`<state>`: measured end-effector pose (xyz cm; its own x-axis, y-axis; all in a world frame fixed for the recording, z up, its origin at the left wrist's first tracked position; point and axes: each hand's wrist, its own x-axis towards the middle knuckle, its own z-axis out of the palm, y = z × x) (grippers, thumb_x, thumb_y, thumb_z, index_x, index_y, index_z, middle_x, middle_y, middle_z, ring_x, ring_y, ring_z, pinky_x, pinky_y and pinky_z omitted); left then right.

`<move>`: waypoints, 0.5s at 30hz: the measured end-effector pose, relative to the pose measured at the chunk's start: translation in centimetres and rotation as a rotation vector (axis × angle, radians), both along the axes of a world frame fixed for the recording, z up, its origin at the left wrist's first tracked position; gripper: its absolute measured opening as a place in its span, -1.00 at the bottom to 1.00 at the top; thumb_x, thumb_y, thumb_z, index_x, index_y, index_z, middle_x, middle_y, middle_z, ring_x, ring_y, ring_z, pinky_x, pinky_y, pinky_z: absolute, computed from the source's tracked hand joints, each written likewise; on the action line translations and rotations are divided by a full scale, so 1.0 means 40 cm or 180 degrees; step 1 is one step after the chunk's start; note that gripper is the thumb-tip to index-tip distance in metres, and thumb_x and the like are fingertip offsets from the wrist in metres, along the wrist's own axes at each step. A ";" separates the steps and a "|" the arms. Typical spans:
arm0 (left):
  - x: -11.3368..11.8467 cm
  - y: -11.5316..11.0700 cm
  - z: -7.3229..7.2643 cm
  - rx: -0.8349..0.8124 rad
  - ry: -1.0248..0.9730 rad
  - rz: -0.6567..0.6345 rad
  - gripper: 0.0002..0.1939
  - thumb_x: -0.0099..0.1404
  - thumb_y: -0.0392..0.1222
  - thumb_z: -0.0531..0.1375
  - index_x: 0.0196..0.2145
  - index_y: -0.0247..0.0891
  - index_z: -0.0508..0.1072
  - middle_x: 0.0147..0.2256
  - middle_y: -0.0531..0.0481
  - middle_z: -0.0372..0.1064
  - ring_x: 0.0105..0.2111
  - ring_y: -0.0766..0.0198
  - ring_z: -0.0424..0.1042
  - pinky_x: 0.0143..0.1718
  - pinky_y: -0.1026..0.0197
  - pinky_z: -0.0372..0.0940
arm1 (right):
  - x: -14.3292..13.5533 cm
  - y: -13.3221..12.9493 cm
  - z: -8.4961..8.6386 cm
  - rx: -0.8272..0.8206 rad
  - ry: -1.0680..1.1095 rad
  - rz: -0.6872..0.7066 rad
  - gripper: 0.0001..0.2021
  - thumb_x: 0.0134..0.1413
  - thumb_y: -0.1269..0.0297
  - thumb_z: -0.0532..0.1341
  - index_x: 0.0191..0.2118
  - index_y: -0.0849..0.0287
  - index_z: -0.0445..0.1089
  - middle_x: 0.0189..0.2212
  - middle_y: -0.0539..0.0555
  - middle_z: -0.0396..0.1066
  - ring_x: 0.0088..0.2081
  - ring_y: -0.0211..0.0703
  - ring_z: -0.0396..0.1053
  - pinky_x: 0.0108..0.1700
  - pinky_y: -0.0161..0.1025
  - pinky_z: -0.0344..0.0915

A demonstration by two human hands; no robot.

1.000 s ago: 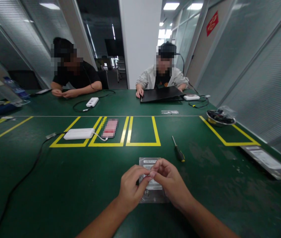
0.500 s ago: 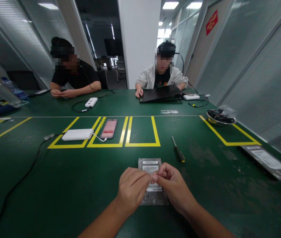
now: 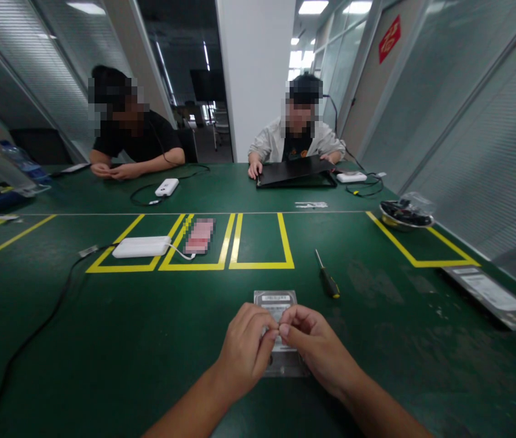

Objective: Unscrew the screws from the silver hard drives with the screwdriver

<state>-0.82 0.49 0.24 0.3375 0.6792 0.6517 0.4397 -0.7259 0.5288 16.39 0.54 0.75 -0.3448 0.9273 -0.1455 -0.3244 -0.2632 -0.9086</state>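
A hard drive with a white label lies flat on the green table in front of me, partly covered by my hands. My left hand is over its left side, thumb and fingers pinched together. From the right, my right hand meets it, also in a pinch, the fingertips of both hands almost touching above the label. Whatever is between the fingertips is too small to make out. Just beyond my right hand rests a screwdriver with a black and yellow handle.
Yellow tape marks rectangles across the table. A white power bank is cabled to a phone. At right are a metal bowl of dark parts and another drive-like box. Two people sit opposite; one holds a black panel.
My left hand's fingers have curled in and its thumb shows more. My right hand's fingers have drawn slightly down. Opposite, the black panel has shifted slightly in the person's hands.
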 end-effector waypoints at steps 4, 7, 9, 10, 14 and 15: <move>-0.003 0.000 -0.003 -0.0251 -0.0188 -0.0179 -0.92 0.37 -0.36 0.08 -0.21 -0.24 0.32 -0.31 -0.05 0.34 -0.28 0.20 0.30 -0.25 0.16 0.21 | 0.010 -0.001 0.006 0.0072 -0.0245 0.0218 -0.72 0.07 0.12 0.35 -0.38 0.25 0.38 -0.51 -0.08 0.24 -0.45 -0.35 0.12 -0.39 -0.35 0.03; -0.004 -0.001 -0.003 -0.0309 -0.0253 -0.0225 -0.91 0.36 -0.37 0.10 -0.21 -0.23 0.34 -0.30 -0.04 0.34 -0.27 0.21 0.31 -0.24 0.17 0.21 | 0.014 -0.002 0.014 0.0125 -0.0391 0.0308 -0.70 0.12 0.09 0.32 -0.39 0.25 0.36 -0.54 -0.10 0.17 -0.48 -0.36 0.05 -0.42 -0.35 -0.03; -0.004 -0.003 -0.001 -0.0323 -0.0284 -0.0238 -0.90 0.36 -0.38 0.10 -0.21 -0.24 0.34 -0.31 -0.04 0.35 -0.27 0.21 0.31 -0.24 0.18 0.20 | 0.015 -0.002 0.022 0.0168 -0.0464 0.0352 -0.69 0.13 0.07 0.31 -0.39 0.25 0.34 -0.55 -0.10 0.16 -0.49 -0.37 0.03 -0.43 -0.35 -0.05; -0.004 -0.004 0.000 -0.0323 -0.0299 -0.0243 -0.90 0.35 -0.39 0.11 -0.21 -0.24 0.35 -0.30 -0.04 0.35 -0.27 0.22 0.31 -0.24 0.18 0.20 | 0.015 -0.002 0.025 0.0191 -0.0492 0.0374 -0.68 0.13 0.06 0.30 -0.39 0.25 0.33 -0.54 -0.10 0.15 -0.49 -0.36 0.02 -0.43 -0.35 -0.05; -0.001 -0.007 0.006 -0.0336 -0.0351 -0.0226 -0.89 0.34 -0.39 0.13 -0.21 -0.24 0.36 -0.31 -0.04 0.36 -0.28 0.22 0.32 -0.25 0.18 0.21 | 0.016 0.000 0.034 0.0319 -0.0594 0.0435 -0.66 0.15 0.04 0.28 -0.39 0.24 0.31 -0.54 -0.10 0.14 -0.48 -0.35 0.03 -0.42 -0.34 -0.03; -0.001 -0.007 0.008 -0.0353 -0.0370 -0.0218 -0.90 0.34 -0.39 0.14 -0.22 -0.24 0.37 -0.32 -0.04 0.36 -0.28 0.22 0.32 -0.25 0.18 0.21 | 0.017 0.000 0.034 0.0360 -0.0624 0.0441 -0.66 0.16 0.03 0.26 -0.39 0.24 0.31 -0.53 -0.10 0.15 -0.47 -0.35 0.03 -0.41 -0.34 -0.02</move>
<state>-0.87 0.19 0.55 0.3121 0.7272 0.6114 0.3226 -0.6864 0.6518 17.06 0.52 2.11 -0.4450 0.8874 -0.1202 -0.1071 -0.1860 -0.9767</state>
